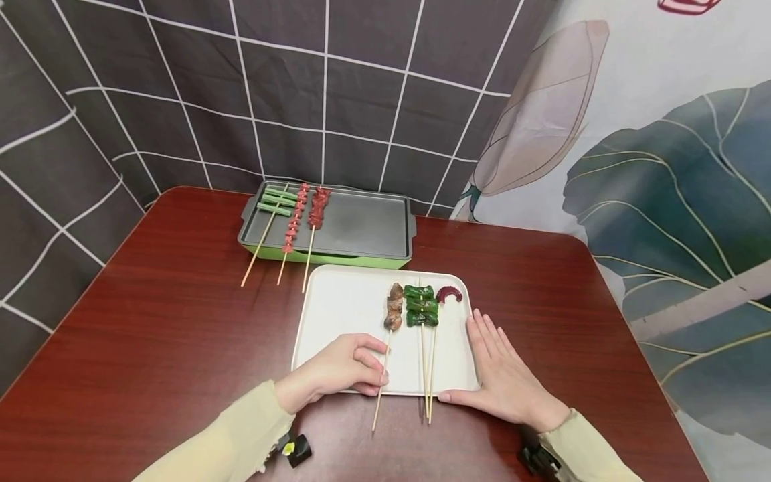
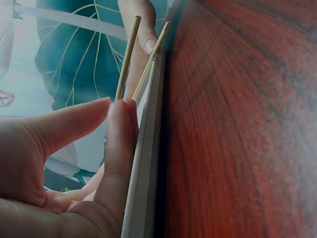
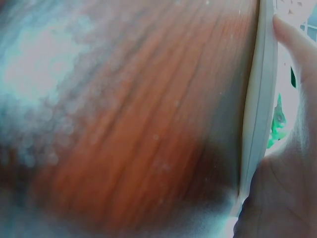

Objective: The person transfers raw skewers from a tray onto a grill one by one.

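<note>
In the head view a white tray (image 1: 343, 294) lies on the table. My left hand (image 1: 343, 367) pinches the stick of a brown meat skewer (image 1: 394, 308) over the tray's near edge; in the left wrist view the stick (image 2: 128, 57) rises from between thumb and fingertips. To its right on the tray lie a green pepper skewer (image 1: 421, 306) and a skewer with a dark red curled tentacle (image 1: 449, 293). Their sticks overhang the near edge. My right hand (image 1: 502, 371) rests with straight fingers along the tray's right rim, its thumb at the near edge.
Behind the tray stands a grey grill plate (image 1: 367, 224) on a green base (image 1: 361, 262). On its left part lie a green vegetable skewer (image 1: 277, 201), a pink meat skewer (image 1: 295, 217) and a red meat skewer (image 1: 318, 207). A dark tiled-pattern backdrop (image 1: 289, 87) hangs behind the table.
</note>
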Demonstrator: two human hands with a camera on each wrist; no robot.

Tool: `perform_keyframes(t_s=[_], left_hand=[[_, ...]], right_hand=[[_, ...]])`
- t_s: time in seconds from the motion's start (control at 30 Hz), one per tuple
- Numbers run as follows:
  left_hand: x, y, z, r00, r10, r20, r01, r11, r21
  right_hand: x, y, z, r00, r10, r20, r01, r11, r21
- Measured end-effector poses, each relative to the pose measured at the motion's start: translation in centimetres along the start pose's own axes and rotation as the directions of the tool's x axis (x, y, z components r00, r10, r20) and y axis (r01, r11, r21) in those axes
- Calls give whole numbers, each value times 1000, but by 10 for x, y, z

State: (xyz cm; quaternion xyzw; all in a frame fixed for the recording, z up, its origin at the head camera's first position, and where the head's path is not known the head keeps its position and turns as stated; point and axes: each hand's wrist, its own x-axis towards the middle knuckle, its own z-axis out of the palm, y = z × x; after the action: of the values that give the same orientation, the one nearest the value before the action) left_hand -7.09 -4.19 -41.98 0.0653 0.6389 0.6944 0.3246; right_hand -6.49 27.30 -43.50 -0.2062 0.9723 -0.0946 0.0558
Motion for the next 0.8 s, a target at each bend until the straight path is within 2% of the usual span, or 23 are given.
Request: perform_keyframes(t_s=[0.8], left_hand=[[-4,-3,-1,999,-24,-35,24,1000,-10]], right_hand=[[0,0,-2,1000,-16,-4,16,1000,-2]])
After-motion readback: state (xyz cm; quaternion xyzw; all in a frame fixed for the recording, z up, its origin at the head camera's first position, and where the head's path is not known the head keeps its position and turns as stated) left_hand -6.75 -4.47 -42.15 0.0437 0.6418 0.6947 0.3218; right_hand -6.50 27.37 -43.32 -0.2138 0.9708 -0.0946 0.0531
